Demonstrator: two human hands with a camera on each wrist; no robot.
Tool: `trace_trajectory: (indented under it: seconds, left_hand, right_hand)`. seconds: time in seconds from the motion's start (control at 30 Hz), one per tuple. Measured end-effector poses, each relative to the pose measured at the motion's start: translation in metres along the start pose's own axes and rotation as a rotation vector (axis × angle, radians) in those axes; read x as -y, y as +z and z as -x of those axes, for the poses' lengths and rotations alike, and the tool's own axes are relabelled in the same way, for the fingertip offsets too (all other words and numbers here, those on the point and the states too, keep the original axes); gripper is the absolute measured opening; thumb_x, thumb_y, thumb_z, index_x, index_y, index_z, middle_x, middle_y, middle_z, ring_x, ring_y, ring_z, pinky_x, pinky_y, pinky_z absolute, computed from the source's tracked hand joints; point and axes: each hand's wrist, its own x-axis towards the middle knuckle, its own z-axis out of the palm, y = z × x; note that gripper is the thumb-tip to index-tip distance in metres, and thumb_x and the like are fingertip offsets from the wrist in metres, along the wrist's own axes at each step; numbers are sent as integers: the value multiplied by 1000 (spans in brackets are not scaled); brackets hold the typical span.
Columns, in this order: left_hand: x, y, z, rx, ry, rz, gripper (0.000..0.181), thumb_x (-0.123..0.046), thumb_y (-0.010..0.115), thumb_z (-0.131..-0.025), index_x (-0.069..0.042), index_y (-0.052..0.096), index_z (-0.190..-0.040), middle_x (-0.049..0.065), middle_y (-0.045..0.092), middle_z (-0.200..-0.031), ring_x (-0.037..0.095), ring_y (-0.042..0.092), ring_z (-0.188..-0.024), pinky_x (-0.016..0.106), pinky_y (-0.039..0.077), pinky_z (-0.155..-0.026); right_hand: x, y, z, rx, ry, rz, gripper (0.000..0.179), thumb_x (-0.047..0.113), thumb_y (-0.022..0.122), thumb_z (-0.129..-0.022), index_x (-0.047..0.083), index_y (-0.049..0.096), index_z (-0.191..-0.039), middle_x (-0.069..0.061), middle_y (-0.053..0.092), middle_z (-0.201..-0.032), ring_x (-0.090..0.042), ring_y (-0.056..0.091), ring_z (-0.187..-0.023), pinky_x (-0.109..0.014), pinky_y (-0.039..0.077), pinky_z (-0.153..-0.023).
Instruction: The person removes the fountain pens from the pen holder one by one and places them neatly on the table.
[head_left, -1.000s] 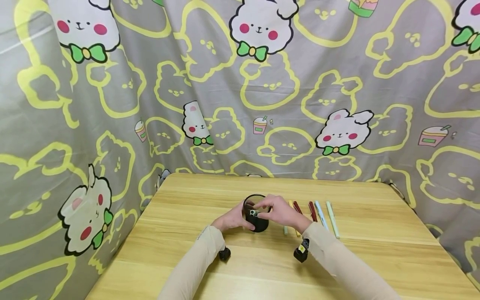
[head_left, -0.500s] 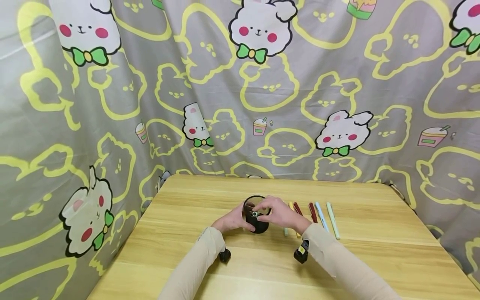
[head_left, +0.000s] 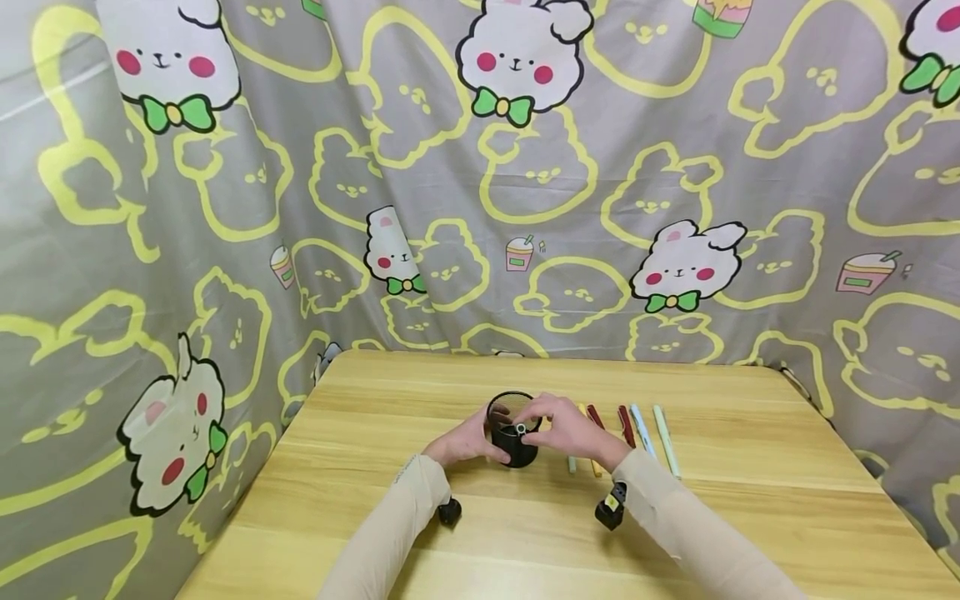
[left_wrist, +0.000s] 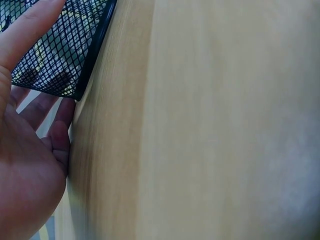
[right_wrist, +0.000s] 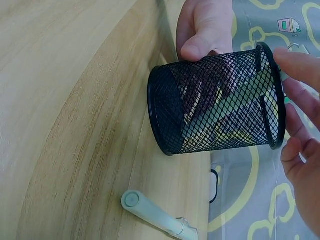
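A black mesh pen holder (head_left: 514, 450) stands on the wooden table, and my left hand (head_left: 465, 437) grips its left side. In the left wrist view, the thumb lies across the mesh of the holder (left_wrist: 60, 55). Through the mesh in the right wrist view, a pale green pen (right_wrist: 230, 105) leans inside, its upper end at the rim. My right hand (head_left: 562, 427) is at the rim above that pen's end. Its fingers are spread, with the index finger (right_wrist: 297, 65) close to the pen and the thumb apart from it.
Right of the holder lie several pens: a yellow one (head_left: 597, 469), two dark red ones, a light blue one (head_left: 643, 433) and a pale green one (head_left: 666, 442). Another pale green pen (right_wrist: 152, 215) lies close to the holder. A patterned curtain (head_left: 450, 208) hangs behind the table.
The green pen's end has shifted right and is now at the holder's right side. My right hand has moved slightly right with its fingers looser. The left hand has stayed put.
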Motion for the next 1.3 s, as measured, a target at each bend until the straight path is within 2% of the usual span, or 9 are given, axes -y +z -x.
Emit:
trace_trajectory:
  seconds: [0.1, 0.23, 0.4, 0.53, 0.7, 0.87, 1.0, 1.17, 1.3]
  left_hand:
    - [-1, 0, 0, 1, 9, 3, 80, -5, 81, -72, -1, 35, -138, 11, 49, -131, 25, 45, -121, 44, 30, -104]
    - [-1, 0, 0, -1, 12, 0, 81, -4, 81, -72, 0, 35, -138, 12, 49, -132, 26, 44, -123, 44, 29, -105]
    - [0, 0, 0, -6, 16, 14, 81, -2, 81, -72, 0, 35, -138, 15, 47, -134, 28, 43, -125, 45, 28, -105]
    - [0, -1, 0, 1, 12, 27, 81, -1, 81, -71, -1, 34, -138, 15, 47, -134, 28, 43, -125, 44, 30, -105]
    - [-1, -1, 0, 10, 24, 37, 82, -1, 80, -72, 2, 32, -138, 18, 46, -135, 29, 43, -125, 43, 32, -104]
    - [0, -1, 1, 14, 29, 51, 81, 0, 79, -73, 4, 32, -138, 20, 46, -135, 31, 42, -125, 43, 30, -104]
    - [-1, 0, 2, 14, 32, 61, 81, 1, 78, -73, 6, 31, -138, 20, 47, -134, 31, 43, -125, 42, 31, -104]
    - [0, 0, 1, 7, 32, 53, 81, 1, 79, -72, 5, 32, -137, 16, 49, -133, 29, 43, -125, 42, 29, -105]
    - [0, 0, 1, 9, 33, 49, 82, 0, 80, -71, 4, 33, -138, 16, 49, -133, 29, 43, -126, 43, 28, -106]
  right_hand:
    - [-1, -1, 1, 0, 5, -31, 24, 15, 76, -81, 10, 72, -105, 4, 66, -103, -16, 57, -97, -40, 49, -82]
    - [-2, -2, 4, -13, 16, -70, 24, 14, 74, -83, 9, 71, -106, 4, 66, -104, -19, 58, -93, -44, 49, -74]
    - [0, -5, 7, -46, 72, -72, 21, 14, 73, -84, 17, 71, -105, 8, 66, -100, -19, 58, -84, -35, 46, -65]
    - [1, -9, 8, -92, 103, -99, 19, 13, 71, -86, 16, 71, -104, 4, 67, -98, -12, 58, -83, -35, 48, -68]
    - [1, -15, 8, -145, 134, -205, 17, 13, 67, -89, 9, 70, -106, -11, 67, -106, -18, 61, -85, -38, 50, -72]
    - [1, -22, 7, -184, 205, -291, 17, 17, 66, -90, 13, 69, -106, -8, 66, -109, -22, 61, -86, -31, 50, -72]
    - [1, -28, 7, -221, 227, -350, 21, 19, 65, -91, 9, 67, -110, -7, 65, -109, -24, 62, -88, -31, 51, -73]
    - [2, -40, 5, -319, 233, -448, 27, 14, 64, -91, -2, 64, -113, -13, 66, -103, -20, 64, -87, -30, 52, -76]
    - [0, -50, 4, -431, 206, -507, 24, 10, 63, -91, -5, 63, -111, -12, 66, -94, -20, 64, -81, -29, 53, -73]
